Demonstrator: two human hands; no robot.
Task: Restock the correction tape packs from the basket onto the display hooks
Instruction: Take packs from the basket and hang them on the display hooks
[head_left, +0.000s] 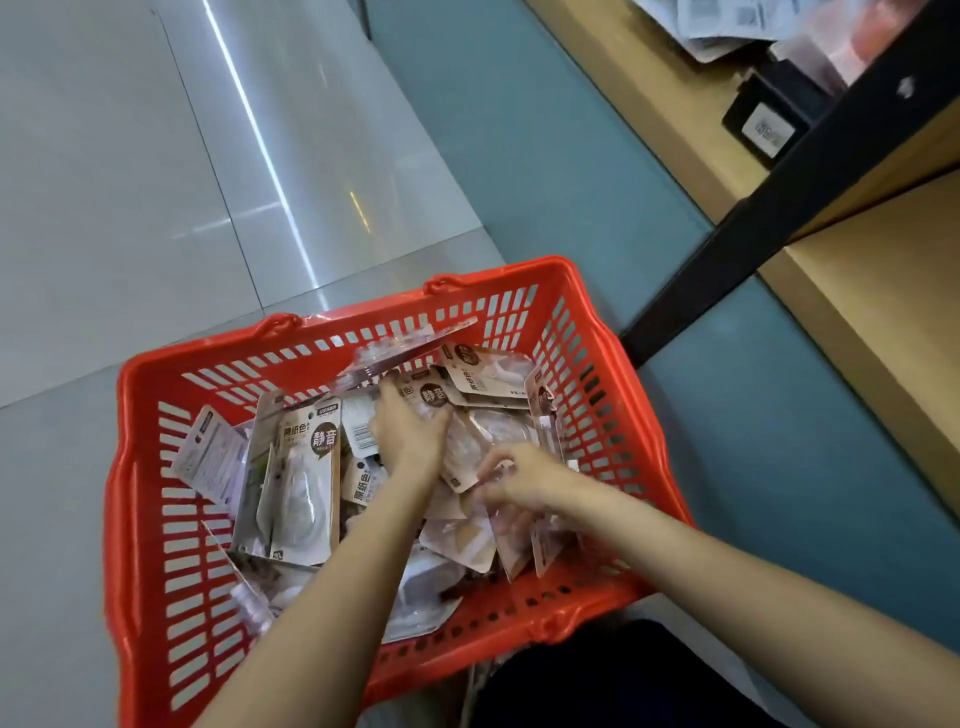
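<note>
Inside the red slotted plastic basket (140, 415) on the floor, the left hand (410, 431) rests with released fingers on card-backed correction tape packs (306, 467); the right hand (519, 475) fingers pinch one pack near the right wall.

1. The basket (597, 364) is bright red, its walls a grid of slots.
2. The correction tape packs (304, 483) are beige and clear with dark lettering.
3. The floor (130, 182) is pale grey, with a teal strip (545, 156).
4. The shelf (883, 322) is tan with a black frame (779, 197).
</note>
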